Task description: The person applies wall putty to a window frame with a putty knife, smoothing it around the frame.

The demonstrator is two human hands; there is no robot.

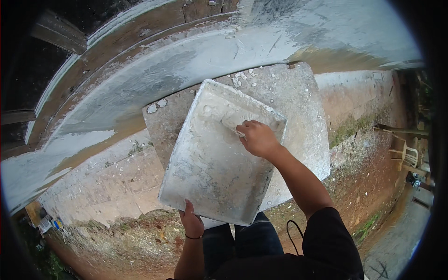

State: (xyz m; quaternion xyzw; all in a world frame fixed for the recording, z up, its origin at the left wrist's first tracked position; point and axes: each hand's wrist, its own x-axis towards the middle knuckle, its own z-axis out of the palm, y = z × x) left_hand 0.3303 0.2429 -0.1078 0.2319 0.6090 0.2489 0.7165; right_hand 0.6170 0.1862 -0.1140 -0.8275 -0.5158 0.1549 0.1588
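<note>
A shallow rectangular tray [219, 172], its inside and rim coated with whitish plaster, is tilted at an angle in front of me. My left hand [192, 224] grips its near left edge, thumb on top and the other fingers under the rim. Inside the far right part of the tray, my right hand [258, 137] is closed on a plaster-coated scraper [230, 122], pale and flat; the coating and my fingers hide its exact shape. Wet plaster [219, 105] lies smeared around it at the tray's far end.
Under the tray is a larger grey board [303, 112] spotted with dried plaster. Beyond it rises a wall [326, 32] with patchy white and grey plaster, and a wooden window frame [60, 88] at the left. A pale chair [407, 154] stands far right, on reddish dirt ground [364, 186].
</note>
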